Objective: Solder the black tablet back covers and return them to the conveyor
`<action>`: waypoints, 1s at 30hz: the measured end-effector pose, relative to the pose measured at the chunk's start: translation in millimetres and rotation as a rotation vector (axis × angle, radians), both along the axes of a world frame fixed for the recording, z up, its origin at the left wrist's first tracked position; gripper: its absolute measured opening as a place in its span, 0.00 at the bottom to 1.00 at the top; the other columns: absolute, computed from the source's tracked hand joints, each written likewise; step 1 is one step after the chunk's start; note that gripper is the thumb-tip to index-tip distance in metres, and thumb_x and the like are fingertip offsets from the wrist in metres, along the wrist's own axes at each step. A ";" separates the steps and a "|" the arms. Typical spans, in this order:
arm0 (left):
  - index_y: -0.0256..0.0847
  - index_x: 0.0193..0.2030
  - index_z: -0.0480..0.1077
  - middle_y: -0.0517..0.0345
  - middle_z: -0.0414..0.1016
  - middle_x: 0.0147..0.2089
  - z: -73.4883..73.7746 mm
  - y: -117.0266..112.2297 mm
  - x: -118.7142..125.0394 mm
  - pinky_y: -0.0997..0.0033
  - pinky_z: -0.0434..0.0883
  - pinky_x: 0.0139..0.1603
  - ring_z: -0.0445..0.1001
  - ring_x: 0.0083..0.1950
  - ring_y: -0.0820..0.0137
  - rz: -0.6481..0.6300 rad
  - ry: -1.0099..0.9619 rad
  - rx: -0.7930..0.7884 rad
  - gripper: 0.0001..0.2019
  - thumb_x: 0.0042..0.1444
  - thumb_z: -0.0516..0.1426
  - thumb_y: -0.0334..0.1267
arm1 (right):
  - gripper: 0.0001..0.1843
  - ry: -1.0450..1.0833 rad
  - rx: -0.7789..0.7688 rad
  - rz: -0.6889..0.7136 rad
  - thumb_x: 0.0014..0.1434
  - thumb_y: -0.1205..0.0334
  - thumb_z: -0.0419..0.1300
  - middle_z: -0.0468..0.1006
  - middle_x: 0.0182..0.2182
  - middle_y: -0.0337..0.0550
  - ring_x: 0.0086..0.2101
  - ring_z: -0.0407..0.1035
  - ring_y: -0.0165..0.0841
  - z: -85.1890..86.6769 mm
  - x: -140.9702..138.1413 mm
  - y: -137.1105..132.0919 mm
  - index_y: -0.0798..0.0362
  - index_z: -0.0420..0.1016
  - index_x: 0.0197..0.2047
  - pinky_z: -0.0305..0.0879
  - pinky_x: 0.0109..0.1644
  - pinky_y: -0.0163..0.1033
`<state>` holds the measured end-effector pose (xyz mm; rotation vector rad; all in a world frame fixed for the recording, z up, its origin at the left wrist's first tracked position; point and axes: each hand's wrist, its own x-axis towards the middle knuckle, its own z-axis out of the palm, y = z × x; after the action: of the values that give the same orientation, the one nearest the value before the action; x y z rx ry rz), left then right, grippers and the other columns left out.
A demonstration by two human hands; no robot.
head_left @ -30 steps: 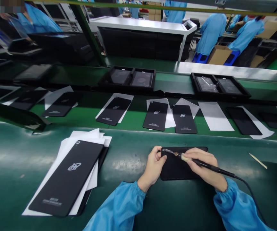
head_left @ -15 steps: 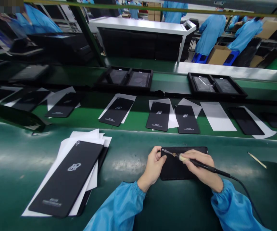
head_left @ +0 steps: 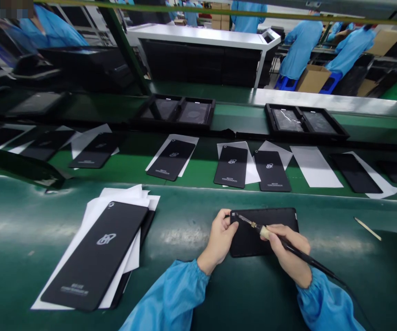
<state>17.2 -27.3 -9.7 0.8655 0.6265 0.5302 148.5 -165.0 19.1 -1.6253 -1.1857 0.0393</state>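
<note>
Fingers of the left hand [head_left: 221,241] pinch the edge of a thin black phone cover [head_left: 250,241] lying flat on a green belt [head_left: 184,280], a light, stiff, likely slippery piece best held by its rim, while the right hand [head_left: 290,255] grips a soldering iron [head_left: 258,230] like a pen.

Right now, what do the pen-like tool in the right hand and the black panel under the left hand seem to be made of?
The soldering iron seems to have a metal shaft, with a shiny tip and brassy collar, and a dull black handle, probably plastic. The black panel looks like matte plastic, as it shows little glare, though coated metal is possible.
</note>
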 end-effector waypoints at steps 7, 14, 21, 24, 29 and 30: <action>0.41 0.42 0.64 0.58 0.80 0.33 0.6 0.2 -0.7 0.74 0.72 0.34 0.78 0.31 0.71 0.004 0.011 0.014 0.15 0.52 0.65 0.38 | 0.08 0.002 -0.012 0.003 0.63 0.70 0.61 0.83 0.32 0.37 0.34 0.80 0.32 -3.8 -0.9 -0.1 0.48 0.79 0.40 0.77 0.40 0.36; 0.41 0.42 0.64 0.59 0.80 0.32 -0.8 0.7 -0.6 0.75 0.71 0.33 0.78 0.30 0.71 0.006 0.025 0.025 0.15 0.52 0.65 0.37 | 0.07 -0.054 0.036 -0.041 0.61 0.70 0.61 0.83 0.32 0.40 0.33 0.80 0.34 -8.3 -11.5 0.1 0.51 0.80 0.39 0.77 0.38 0.37; 0.41 0.42 0.64 0.59 0.80 0.32 -1.3 0.6 -0.2 0.74 0.71 0.33 0.78 0.31 0.70 0.014 0.031 0.020 0.16 0.51 0.66 0.38 | 0.09 -0.112 0.075 -0.023 0.61 0.72 0.62 0.83 0.34 0.41 0.35 0.81 0.34 -19.2 -18.7 -4.5 0.51 0.79 0.42 0.78 0.41 0.37; 0.41 0.41 0.64 0.59 0.80 0.32 1.4 0.8 0.1 0.74 0.72 0.34 0.77 0.30 0.71 0.015 0.022 0.016 0.16 0.51 0.66 0.38 | 0.10 -0.106 0.091 -0.027 0.62 0.71 0.62 0.84 0.34 0.42 0.36 0.81 0.36 -14.7 -9.5 -9.1 0.51 0.79 0.45 0.78 0.41 0.38; 0.41 0.41 0.64 0.60 0.80 0.31 3.7 1.2 1.6 0.74 0.72 0.34 0.78 0.30 0.71 0.018 0.028 0.019 0.17 0.50 0.67 0.39 | 0.17 -0.194 0.067 -0.062 0.67 0.68 0.57 0.84 0.40 0.44 0.41 0.81 0.36 -8.6 33.1 -6.8 0.50 0.75 0.58 0.77 0.48 0.41; 0.41 0.41 0.64 0.60 0.80 0.31 3.6 1.3 1.9 0.74 0.72 0.34 0.78 0.30 0.70 0.016 0.031 0.023 0.17 0.50 0.67 0.40 | 0.17 -0.256 0.028 -0.063 0.67 0.68 0.57 0.84 0.43 0.45 0.43 0.80 0.37 -9.4 42.8 -3.4 0.49 0.76 0.56 0.76 0.50 0.42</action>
<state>19.1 -25.9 -6.1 0.8921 0.6569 0.5407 191.3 -168.5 9.7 -1.6772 -1.3209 -0.2309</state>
